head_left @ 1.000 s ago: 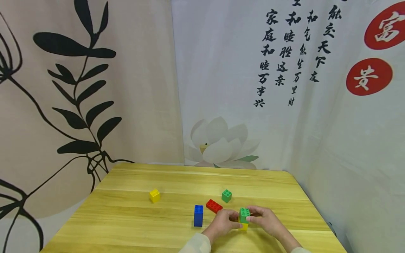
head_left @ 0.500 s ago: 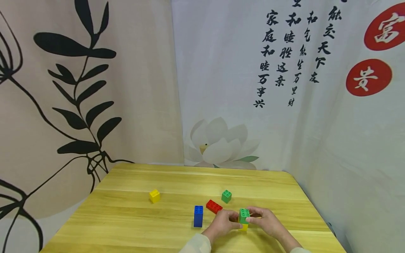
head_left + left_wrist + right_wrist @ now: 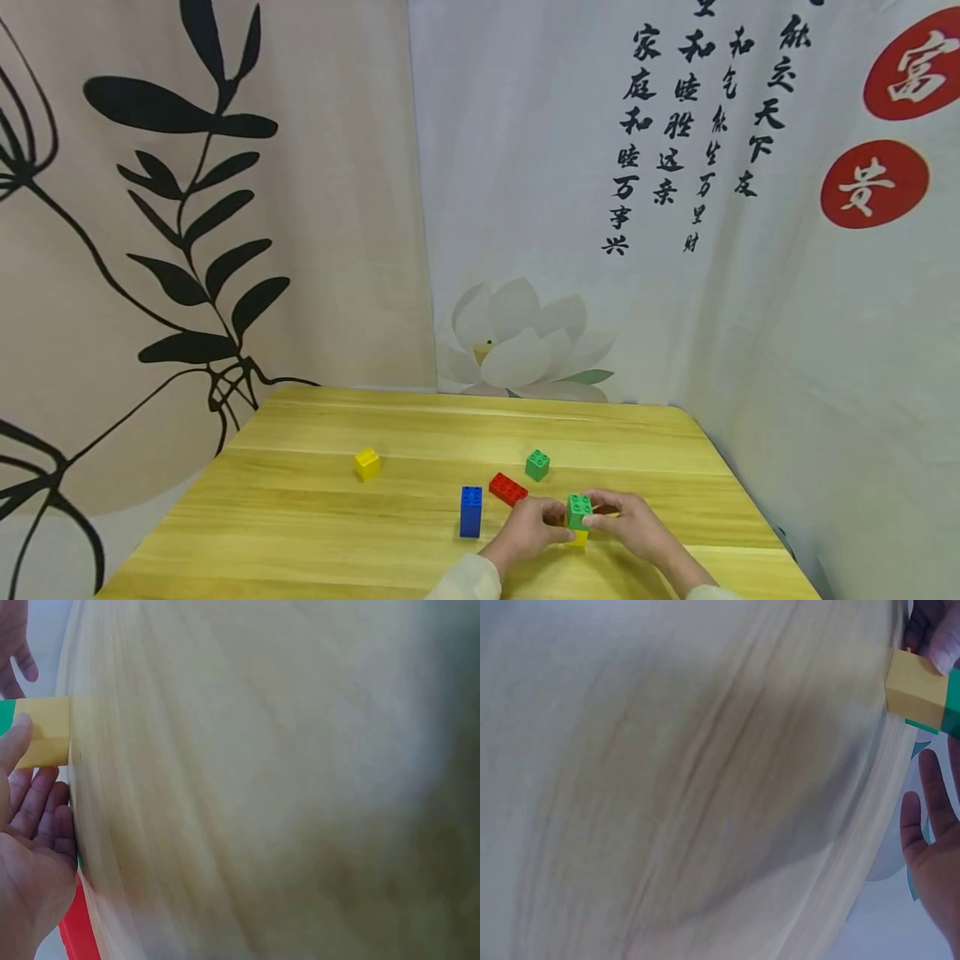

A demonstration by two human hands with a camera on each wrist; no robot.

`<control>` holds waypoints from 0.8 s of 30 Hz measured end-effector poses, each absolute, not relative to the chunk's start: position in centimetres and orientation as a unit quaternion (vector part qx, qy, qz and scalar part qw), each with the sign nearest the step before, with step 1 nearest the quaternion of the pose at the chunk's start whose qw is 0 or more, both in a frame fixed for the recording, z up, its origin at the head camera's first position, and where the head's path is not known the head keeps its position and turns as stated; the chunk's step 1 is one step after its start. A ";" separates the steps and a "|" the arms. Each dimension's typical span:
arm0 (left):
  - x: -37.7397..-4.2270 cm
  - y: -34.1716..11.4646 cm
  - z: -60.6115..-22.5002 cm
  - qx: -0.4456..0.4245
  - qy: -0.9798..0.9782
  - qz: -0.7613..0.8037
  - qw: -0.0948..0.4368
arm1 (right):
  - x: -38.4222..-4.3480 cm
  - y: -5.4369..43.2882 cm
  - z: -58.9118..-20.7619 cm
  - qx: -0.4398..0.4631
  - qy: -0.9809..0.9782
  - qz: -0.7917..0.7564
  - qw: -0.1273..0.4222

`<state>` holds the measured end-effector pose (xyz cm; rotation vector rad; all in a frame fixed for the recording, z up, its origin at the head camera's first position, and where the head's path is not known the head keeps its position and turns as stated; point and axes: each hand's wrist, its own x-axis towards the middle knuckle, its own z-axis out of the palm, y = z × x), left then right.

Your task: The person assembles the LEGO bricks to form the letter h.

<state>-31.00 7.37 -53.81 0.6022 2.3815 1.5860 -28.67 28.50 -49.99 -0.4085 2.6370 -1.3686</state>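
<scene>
A green building brick (image 3: 579,510) sits on top of a yellow building brick (image 3: 577,538), making a short upright stack on the table. My left hand (image 3: 529,527) pinches the yellow brick from the left; its thumb (image 3: 18,742) lies across the yellow side in the left wrist view. From the right, my right hand (image 3: 632,525) holds the green brick between thumb and fingers. In the right wrist view the right hand (image 3: 939,862) shows several fingers extended beside the stack, and the green brick (image 3: 952,705) is cut by the frame edge.
A red brick (image 3: 508,489) lies just beyond the left hand, with another green brick (image 3: 537,465) behind it. To the left stands a tall blue block (image 3: 470,512). Farther off is another yellow brick (image 3: 367,464). The wooden table (image 3: 300,533) meets a printed curtain (image 3: 352,250).
</scene>
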 end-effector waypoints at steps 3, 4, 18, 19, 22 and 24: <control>-31.0 7.3 -53.9 0.202 0.810 0.540 0.109 | -28.8 28.6 -50.0 -0.136 0.877 -0.454 0.073; -31.1 7.3 -53.9 0.201 0.809 0.541 0.110 | -28.8 28.6 -50.0 -0.137 0.877 -0.454 0.074; -31.1 7.3 -53.7 0.197 0.809 0.541 0.117 | -28.8 28.6 -50.4 -0.126 0.870 -0.471 0.070; -31.1 7.3 -53.7 0.197 0.810 0.540 0.117 | -28.8 28.6 -50.4 -0.126 0.870 -0.472 0.070; -31.1 7.3 -53.7 0.196 0.810 0.540 0.116 | -28.8 28.6 -50.4 -0.127 0.870 -0.472 0.070; -31.1 7.3 -53.8 0.196 0.811 0.539 0.116 | -28.7 28.6 -50.4 -0.126 0.870 -0.471 0.070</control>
